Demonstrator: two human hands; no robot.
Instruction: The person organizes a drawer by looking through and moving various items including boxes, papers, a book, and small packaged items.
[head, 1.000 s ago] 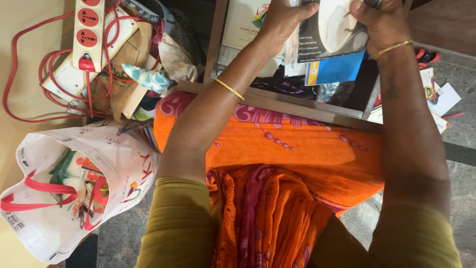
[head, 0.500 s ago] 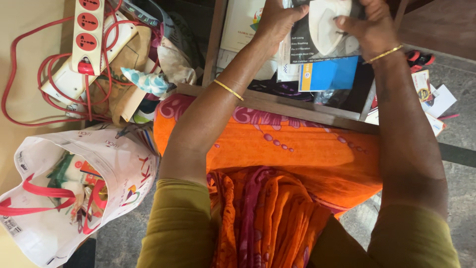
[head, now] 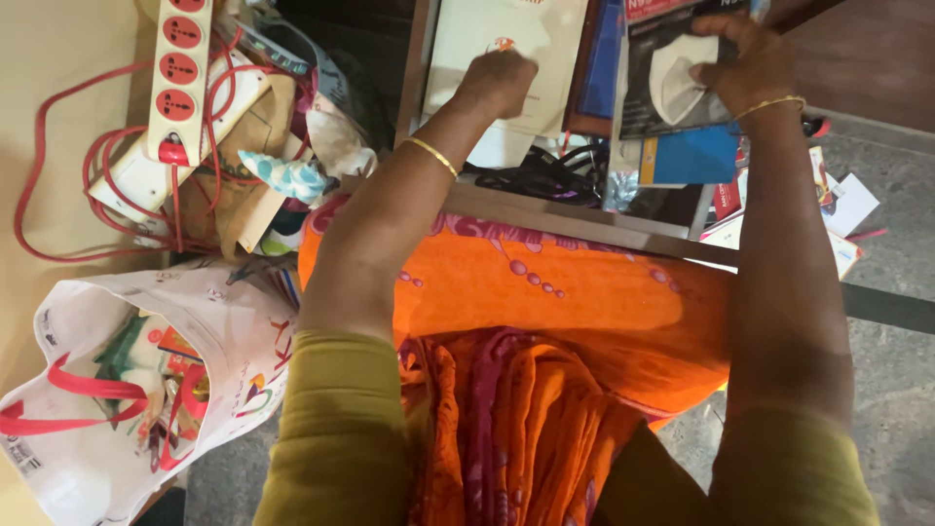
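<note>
We see the left hand [head: 499,80] curled knuckles-up, fingertips pressing a cream paper sheet [head: 506,49] lying in the open drawer [head: 575,219]; whether it grips the sheet we cannot tell. The right hand [head: 748,60] clasps a dark packet showing a white mask [head: 672,73], held above the drawer's right side. Both forearms reach straight ahead over the orange cloth [head: 545,302].
</note>
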